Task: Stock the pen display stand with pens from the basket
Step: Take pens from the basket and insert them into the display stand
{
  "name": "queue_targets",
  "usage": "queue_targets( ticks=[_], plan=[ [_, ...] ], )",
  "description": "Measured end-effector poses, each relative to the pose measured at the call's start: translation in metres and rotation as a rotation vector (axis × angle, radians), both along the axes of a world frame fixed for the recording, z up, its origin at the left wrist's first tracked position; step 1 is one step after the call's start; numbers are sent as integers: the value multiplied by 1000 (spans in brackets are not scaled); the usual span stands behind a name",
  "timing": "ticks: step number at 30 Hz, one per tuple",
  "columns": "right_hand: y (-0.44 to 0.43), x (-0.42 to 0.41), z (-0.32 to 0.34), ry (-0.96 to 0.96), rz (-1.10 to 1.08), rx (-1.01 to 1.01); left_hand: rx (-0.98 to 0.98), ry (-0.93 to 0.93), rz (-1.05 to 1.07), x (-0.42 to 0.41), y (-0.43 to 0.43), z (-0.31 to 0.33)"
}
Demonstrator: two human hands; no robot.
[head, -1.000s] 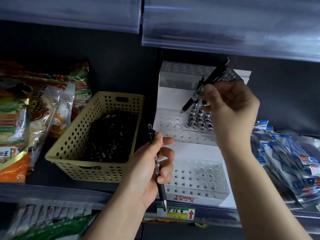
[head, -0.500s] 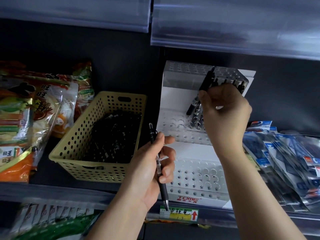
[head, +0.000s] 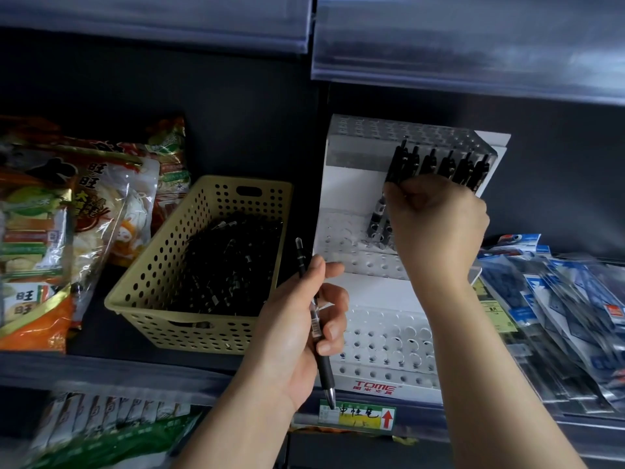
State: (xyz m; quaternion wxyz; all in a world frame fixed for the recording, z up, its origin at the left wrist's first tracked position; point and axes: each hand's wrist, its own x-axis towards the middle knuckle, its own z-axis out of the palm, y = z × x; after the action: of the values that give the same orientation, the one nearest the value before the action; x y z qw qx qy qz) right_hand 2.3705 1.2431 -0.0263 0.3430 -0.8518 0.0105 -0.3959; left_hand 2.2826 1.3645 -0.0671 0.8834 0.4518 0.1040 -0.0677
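Right hand point(head: 436, 225) pinches a black pen point(head: 394, 167) at the white pen display stand point(head: 351, 194); left hand point(head: 297, 336) grips another pen point(head: 313, 319) beside the yellow basket point(head: 148, 282)

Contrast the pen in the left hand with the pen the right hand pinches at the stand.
The loose pen is clear of the display stand; the slotted pen stands in it, at the left end of a row. The left hand wraps the loose pen mid-barrel; the right hand pinches the slotted pen with fingertips. Both are black, clip end up.
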Motion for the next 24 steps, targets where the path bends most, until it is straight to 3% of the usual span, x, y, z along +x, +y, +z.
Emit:
queue_targets(
  ticks=[11, 14, 16, 19, 21, 24],
  plan=[
    [-3, 1, -1, 87, 41, -92, -84, 15, 64, 2, -1, 4],
    [-6, -5, 9, 101, 275, 51, -40, -43, 56, 2, 0, 3],
    [-4, -15, 20, 303, 524, 198, 0, -102, 38, 2, -1, 3],
    [0, -26, 23, 624, 788, 133, 24, -174, 26, 1, -2, 5],
    [3, -27, 20, 596, 822, 112, 51, -197, 50, 1, -2, 5],
    [1, -27, 24, 426, 793, 349, 201, -212, 82, 0, -1, 3]
  ],
)
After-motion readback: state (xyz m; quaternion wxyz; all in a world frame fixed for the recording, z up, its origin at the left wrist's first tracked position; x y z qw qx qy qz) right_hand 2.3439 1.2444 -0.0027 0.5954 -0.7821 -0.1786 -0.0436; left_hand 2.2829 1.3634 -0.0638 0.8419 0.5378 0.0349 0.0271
